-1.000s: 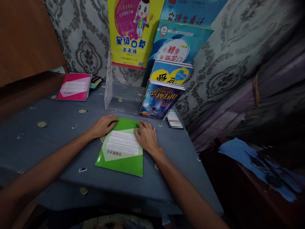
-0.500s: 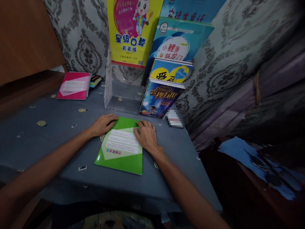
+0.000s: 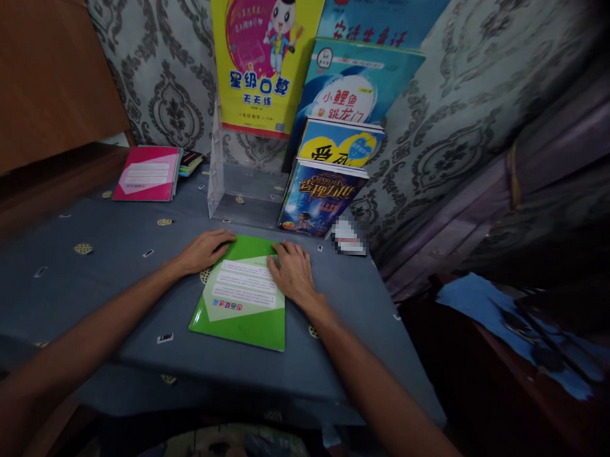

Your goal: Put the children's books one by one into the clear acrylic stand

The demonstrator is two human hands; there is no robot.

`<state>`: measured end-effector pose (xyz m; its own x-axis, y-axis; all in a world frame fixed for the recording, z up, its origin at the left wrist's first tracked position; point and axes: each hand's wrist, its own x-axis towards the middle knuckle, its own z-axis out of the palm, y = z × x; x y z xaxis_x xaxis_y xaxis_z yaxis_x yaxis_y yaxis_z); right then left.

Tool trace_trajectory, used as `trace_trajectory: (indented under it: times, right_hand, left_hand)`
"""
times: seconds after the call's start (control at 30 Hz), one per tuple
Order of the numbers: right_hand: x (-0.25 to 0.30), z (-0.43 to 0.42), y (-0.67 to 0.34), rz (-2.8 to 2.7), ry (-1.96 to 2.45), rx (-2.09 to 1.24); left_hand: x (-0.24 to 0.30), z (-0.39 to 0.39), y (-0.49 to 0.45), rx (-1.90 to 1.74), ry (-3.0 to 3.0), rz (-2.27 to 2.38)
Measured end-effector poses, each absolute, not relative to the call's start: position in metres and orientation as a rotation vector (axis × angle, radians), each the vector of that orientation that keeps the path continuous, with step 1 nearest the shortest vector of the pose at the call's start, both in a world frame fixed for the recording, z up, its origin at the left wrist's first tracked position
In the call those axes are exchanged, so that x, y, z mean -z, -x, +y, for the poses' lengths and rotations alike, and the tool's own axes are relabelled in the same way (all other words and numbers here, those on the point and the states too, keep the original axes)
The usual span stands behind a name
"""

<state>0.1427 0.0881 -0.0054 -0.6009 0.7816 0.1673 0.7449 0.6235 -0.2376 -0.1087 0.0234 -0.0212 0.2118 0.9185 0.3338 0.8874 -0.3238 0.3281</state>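
A green exercise book (image 3: pixel 242 299) lies flat on the grey tablecloth (image 3: pixel 108 261) in front of me, its white label upside down to me. My left hand (image 3: pixel 204 250) rests on its far left corner, fingers curled over the edge. On the book's far right corner sits my right hand (image 3: pixel 294 273), palm down, its fingers together and gripping that edge. Both hands touch only this book.
A clear plastic book stand (image 3: pixel 241 186) stands behind the green book. Several books (image 3: pixel 319 192) lean against the patterned wall at the back right, a yellow one (image 3: pixel 264 54) tallest. A pink notebook (image 3: pixel 147 174) lies at the far left. The table's right edge drops to dark clutter.
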Motion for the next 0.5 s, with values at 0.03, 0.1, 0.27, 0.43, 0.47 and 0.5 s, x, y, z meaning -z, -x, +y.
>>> trace_trajectory:
  times: [0.03,0.1,0.27,0.43,0.47,0.5]
  right_hand:
    - [0.0053,0.088,-0.1427,-2.594,1.244,-0.208]
    - [0.0052,0.0879,-0.1426,-2.596,1.242,-0.207]
    - [0.0054,0.0875,-0.1426,-2.597,1.252,-0.196]
    - [0.0052,0.0872,-0.1429,-2.601,1.247,-0.181]
    - [0.0052,0.0872,-0.143,-2.601,1.249,-0.182]
    - [0.0052,0.0874,-0.1431,-2.601,1.25,-0.182]
  left_hand:
    - [0.0216,0.0233,0.109,-0.732,-2.391,1.79]
    - [0.0222,0.0231,0.1095,-0.73,-2.39,1.793]
    - [0.0218,0.023,0.11,-0.74,-2.403,1.773]
    - [0.0202,0.0225,0.1092,-0.745,-2.388,1.772]
    - [0.02,0.0224,0.109,-0.744,-2.385,1.775]
    - [0.0201,0.0225,0.1089,-0.744,-2.384,1.777]
